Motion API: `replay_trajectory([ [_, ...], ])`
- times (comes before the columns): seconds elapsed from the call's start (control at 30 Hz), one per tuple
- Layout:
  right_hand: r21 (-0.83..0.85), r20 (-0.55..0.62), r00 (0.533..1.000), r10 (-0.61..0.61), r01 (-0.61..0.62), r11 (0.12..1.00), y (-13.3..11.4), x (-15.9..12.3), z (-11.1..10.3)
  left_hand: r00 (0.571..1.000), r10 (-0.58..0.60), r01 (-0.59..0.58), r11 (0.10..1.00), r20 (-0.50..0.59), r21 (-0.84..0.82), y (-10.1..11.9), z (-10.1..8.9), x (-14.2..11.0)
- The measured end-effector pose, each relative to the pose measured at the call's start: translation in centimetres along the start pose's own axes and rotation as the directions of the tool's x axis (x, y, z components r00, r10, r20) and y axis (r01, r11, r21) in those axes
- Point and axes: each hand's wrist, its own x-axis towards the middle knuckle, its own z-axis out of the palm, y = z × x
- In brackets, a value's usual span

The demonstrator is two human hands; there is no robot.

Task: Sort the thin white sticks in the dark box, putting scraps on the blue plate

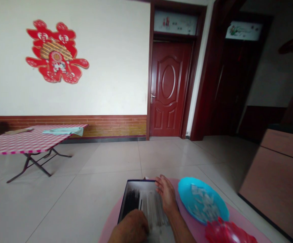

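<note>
A shallow box (pixel 142 184) with a dark rim lies in front of me. Thin black sticks (pixel 132 199) fill its left side, and long clear tubes or sleeves (pixel 151 206) lie along its right. My left hand (pixel 133 225) is closed over the near part of the box, with one thin black stick (pixel 141 204) rising from it; its fingertips are hidden. At the far right corner, my right hand (pixel 167 193) rests along the rim with its fingers stretched out. Right of it stands a blue bowl (pixel 184 189) holding several small clear, whitish pieces.
The box and bowl sit on a pink round table (pixel 114 216). A red plastic bag (pixel 228 233) lies near the bowl. A folding table (pixel 22 143) with a checked cover stands left, a pinkish cabinet (pixel 275 172) right. A red door (pixel 170 91) is ahead.
</note>
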Motion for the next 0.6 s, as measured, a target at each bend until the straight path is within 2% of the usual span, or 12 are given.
replay_trajectory([
  [0.1, -0.008, 0.01, 1.0, 0.002, -0.002, 1.0, -0.1, -0.1, 0.0, 0.999, -0.036, 0.036, 0.999, -0.017, 0.017, -0.8, 0.6, -0.7],
  [0.2, -0.004, 0.014, 1.0, 0.004, -0.004, 1.0, -0.1, 0.0, -0.1, 0.991, -0.119, 0.119, 0.993, -0.056, 0.011, -1.5, 1.2, -1.1],
  [0.33, 0.001, 0.02, 1.0, 0.002, -0.002, 1.0, 0.1, 0.2, -0.2, 0.976, -0.204, 0.207, 0.977, -0.075, 0.041, -1.6, 1.4, -1.1],
  [0.47, -0.025, 0.023, 1.0, -0.014, 0.014, 1.0, 0.5, 0.4, -0.4, 0.973, -0.21, 0.225, 0.953, -0.091, 0.204, -0.5, 0.4, 0.2],
  [0.6, -0.035, 0.012, 0.999, -0.037, 0.037, 0.999, 0.8, 0.7, -0.5, 0.944, -0.279, 0.324, 0.89, -0.178, 0.322, 0.4, -0.7, 2.8],
])
